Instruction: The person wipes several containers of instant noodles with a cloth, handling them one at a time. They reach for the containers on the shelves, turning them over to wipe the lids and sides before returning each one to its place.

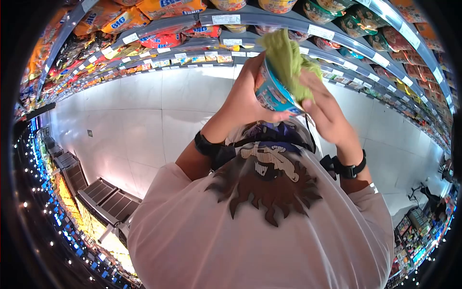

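My left hand (244, 98) is wrapped round a blue instant noodle cup (270, 95), which is tilted in front of my chest. A light green cloth (287, 61) lies over the cup's upper side and hangs loosely past it. My right hand (323, 107) is closed on the cloth and presses it to the cup; its fingers are partly blurred and partly covered by the cloth. Part of the cup's label is hidden under the cloth and fingers.
A shelf unit (250, 18) with price tags curves across the front. It holds orange noodle packs (166, 7) at the left and green noodle bowls (358, 24) at the right. Pale floor tiles (130, 115) lie below. Dark racks (108, 197) stand at the lower left.
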Demonstrator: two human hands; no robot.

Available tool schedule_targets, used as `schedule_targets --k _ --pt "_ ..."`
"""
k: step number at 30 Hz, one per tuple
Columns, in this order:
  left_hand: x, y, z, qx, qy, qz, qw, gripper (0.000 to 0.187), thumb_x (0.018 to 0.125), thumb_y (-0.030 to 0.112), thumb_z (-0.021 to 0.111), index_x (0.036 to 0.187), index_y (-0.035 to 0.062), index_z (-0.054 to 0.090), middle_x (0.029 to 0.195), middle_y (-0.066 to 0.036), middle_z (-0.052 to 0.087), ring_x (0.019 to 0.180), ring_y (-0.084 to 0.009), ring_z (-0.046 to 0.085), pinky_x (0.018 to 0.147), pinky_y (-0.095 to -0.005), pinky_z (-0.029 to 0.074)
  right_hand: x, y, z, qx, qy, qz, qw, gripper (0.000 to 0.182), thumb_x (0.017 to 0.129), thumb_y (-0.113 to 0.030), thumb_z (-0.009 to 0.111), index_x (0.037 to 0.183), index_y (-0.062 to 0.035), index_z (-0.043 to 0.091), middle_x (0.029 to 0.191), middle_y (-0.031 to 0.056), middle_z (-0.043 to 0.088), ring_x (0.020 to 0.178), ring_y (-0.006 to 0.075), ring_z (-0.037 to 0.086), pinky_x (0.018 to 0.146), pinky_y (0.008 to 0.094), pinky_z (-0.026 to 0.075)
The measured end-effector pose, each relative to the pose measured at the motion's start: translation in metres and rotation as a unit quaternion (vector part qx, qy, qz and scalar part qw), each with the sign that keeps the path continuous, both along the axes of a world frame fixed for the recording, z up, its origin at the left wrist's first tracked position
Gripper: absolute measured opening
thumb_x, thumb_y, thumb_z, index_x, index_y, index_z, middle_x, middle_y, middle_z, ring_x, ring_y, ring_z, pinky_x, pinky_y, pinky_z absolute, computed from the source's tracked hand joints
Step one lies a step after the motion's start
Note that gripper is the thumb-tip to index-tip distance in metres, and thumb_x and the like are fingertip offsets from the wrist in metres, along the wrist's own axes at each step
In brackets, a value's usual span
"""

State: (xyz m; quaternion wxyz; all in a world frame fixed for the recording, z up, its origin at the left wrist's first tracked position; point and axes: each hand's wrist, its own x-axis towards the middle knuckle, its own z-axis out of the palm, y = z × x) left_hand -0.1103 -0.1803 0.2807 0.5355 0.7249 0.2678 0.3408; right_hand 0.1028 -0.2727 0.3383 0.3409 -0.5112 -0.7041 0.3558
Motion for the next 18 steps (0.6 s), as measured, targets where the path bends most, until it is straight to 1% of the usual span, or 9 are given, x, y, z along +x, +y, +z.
schedule_targets --k 2,4,6,8,9,12,16,17,18 --pt "0.002 0.001 -0.004 -0.084 0.044 0.03 0.995 0.118 0.045 0.034 0.097 0.143 0.0007 0.04 0.13 -0.018 0.049 0.126 -0.0342 0.049 0.105 -0.0429 0.042 0.007 -0.003 0.009 0.018 0.013 0.027 0.999 0.045 0.104 -0.026 0.044 0.142 -0.0032 0.053 0.148 0.016 0.051 0.144 0.0408 0.037 0.119 0.0503 0.026" --pt "0.01 0.008 -0.004 0.008 0.11 -0.003 0.994 0.119 0.047 0.03 0.098 0.145 0.0021 0.038 0.13 -0.017 0.048 0.128 -0.0311 0.047 0.107 -0.0406 0.04 0.02 0.0 0.009 0.022 0.005 0.073 0.997 0.045 0.104 -0.026 0.044 0.141 -0.0019 0.054 0.148 0.0154 0.051 0.144 0.0405 0.036 0.119 0.0506 0.026" --pt "0.019 -0.003 0.011 -0.037 0.016 0.034 0.999 0.117 0.05 0.027 0.097 0.145 0.0008 0.035 0.131 -0.016 0.047 0.127 -0.0288 0.047 0.108 -0.0395 0.038 0.034 0.004 0.001 0.012 0.032 0.021 0.999 0.045 0.103 -0.025 0.044 0.139 -0.0006 0.054 0.147 0.0169 0.051 0.144 0.0402 0.037 0.119 0.0504 0.025" --pt "0.034 -0.003 0.025 0.007 0.043 0.012 0.999 0.117 0.052 0.024 0.097 0.146 -0.0008 0.033 0.136 -0.015 0.045 0.129 -0.0273 0.047 0.111 -0.039 0.036 0.046 0.007 -0.012 -0.015 0.086 -0.069 0.994 0.044 0.103 -0.023 0.043 0.137 0.002 0.055 0.145 0.0198 0.052 0.144 0.0396 0.038 0.12 0.05 0.024" --pt "0.045 -0.006 0.028 -0.064 -0.018 0.016 0.998 0.116 0.053 0.024 0.097 0.146 -0.0014 0.033 0.138 -0.015 0.045 0.13 -0.0264 0.046 0.111 -0.0387 0.036 0.045 0.004 -0.011 0.03 0.104 -0.079 0.991 0.043 0.102 -0.02 0.043 0.136 0.0023 0.056 0.142 0.0213 0.054 0.142 0.0393 0.04 0.12 0.05 0.024" --pt "0.057 0.0 0.03 -0.157 -0.069 0.017 0.985 0.112 0.057 0.022 0.096 0.147 -0.0014 0.033 0.141 -0.014 0.046 0.132 -0.0233 0.046 0.112 -0.0374 0.036 0.063 -0.004 0.007 0.074 0.058 -0.002 0.996 0.043 0.101 -0.019 0.042 0.135 0.0028 0.057 0.14 0.0219 0.056 0.14 0.0386 0.043 0.12 0.0491 0.025" --pt "0.079 -0.006 0.041 -0.08 0.086 0.018 0.993 0.114 0.058 0.023 0.096 0.148 -0.0013 0.029 0.137 -0.013 0.049 0.129 -0.022 0.048 0.109 -0.037 0.039 0.093 0.001 -0.001 0.069 0.089 -0.02 0.993 0.042 0.103 -0.022 0.043 0.13 0.004 0.059 0.138 0.0237 0.057 0.137 0.0377 0.046 0.118 0.0468 0.029" --pt "0.09 -0.013 0.042 -0.076 0.017 0.038 0.996 0.112 0.059 0.023 0.095 0.147 -0.0011 0.03 0.136 -0.013 0.049 0.128 -0.0226 0.05 0.108 -0.0371 0.041 0.097 0.0 -0.023 0.04 0.149 -0.119 0.981 0.043 0.105 -0.025 0.043 0.131 0.0047 0.058 0.134 0.0224 0.06 0.13 0.0322 0.054 0.112 0.0397 0.036" --pt "0.1 -0.019 0.044 -0.072 -0.051 0.058 0.994 0.11 0.059 0.024 0.095 0.146 -0.0009 0.031 0.136 -0.013 0.05 0.126 -0.0233 0.052 0.106 -0.0373 0.042 0.101 0.001 -0.021 0.042 0.15 -0.116 0.981 0.043 0.105 -0.025 0.043 0.131 0.0047 0.058 0.134 0.0224 0.06 0.13 0.0322 0.054 0.112 0.0397 0.036"
